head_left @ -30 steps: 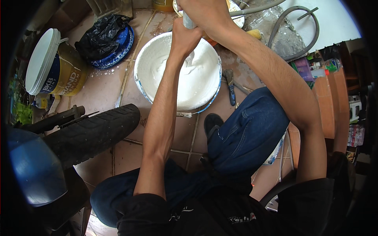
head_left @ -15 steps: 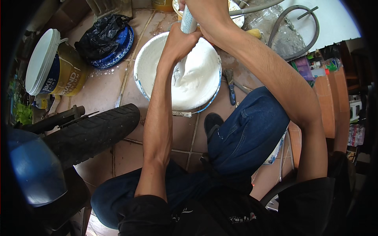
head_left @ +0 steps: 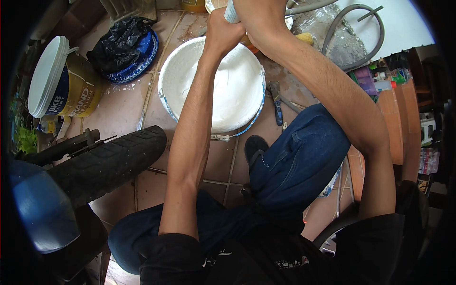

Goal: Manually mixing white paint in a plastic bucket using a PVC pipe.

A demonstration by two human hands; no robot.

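Observation:
My left hand (head_left: 222, 32) is closed round a pale printed tube (head_left: 231, 13) at the upper edge of the head view. Close against it, my right hand (head_left: 262, 20) grips the tube higher up, its fingers partly cut off by the frame. My left forearm and hand cover part of a round white bucket (head_left: 164, 78) with a blue-streaked rim. Thick white paste (head_left: 237, 95) fills it, with a smooth swirl on top. The tube's lower end is hidden behind my hands.
A scraper (head_left: 276, 102) with a blue-black handle lies right of the bucket. To the left stand a yellow-and-blue paint pail (head_left: 80, 85), a black plastic bag (head_left: 121, 45) on a blue lid (head_left: 151, 52), and a tyre (head_left: 111, 161). A grey hose (head_left: 327, 35) curls at the upper right.
Both hands have moved up and slightly right with the tube. The grey end that stood in the white paste no longer shows there.

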